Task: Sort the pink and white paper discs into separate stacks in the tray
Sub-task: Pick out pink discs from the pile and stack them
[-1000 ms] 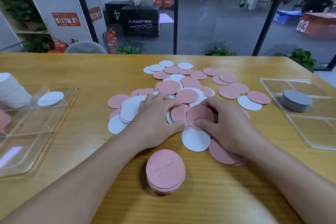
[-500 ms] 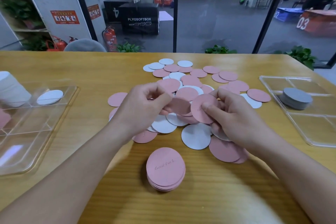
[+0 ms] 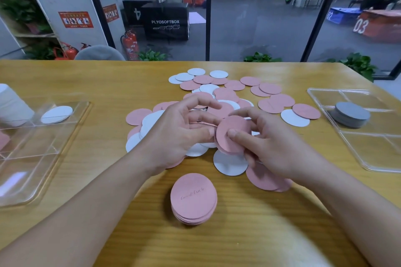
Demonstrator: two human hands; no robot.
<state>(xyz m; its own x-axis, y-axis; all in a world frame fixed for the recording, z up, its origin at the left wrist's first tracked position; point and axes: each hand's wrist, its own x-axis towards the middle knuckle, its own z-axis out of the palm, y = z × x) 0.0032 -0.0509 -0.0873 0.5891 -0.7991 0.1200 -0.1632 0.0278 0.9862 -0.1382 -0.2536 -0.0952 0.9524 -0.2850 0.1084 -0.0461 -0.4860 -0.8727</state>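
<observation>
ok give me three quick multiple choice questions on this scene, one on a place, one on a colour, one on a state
1. Where is the grey stack?
A. right tray
B. left tray
C. bare table

2. What colour is the near stack?
A. white
B. grey
C. pink

3. What is the right hand doing?
A. lying flat
B. pinching pink discs
C. gripping a tray

Answers: 1 A, it sits inside the right tray. 2 C, its top disc is pink. 3 B, thumb and fingers clamp the pink discs beside the left hand.

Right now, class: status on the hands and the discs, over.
Right hand pinching a small bunch of pink discs; left hand steadying them. Pink stack on the table, not in a tray. Mixed loose discs left to sort.
</observation>
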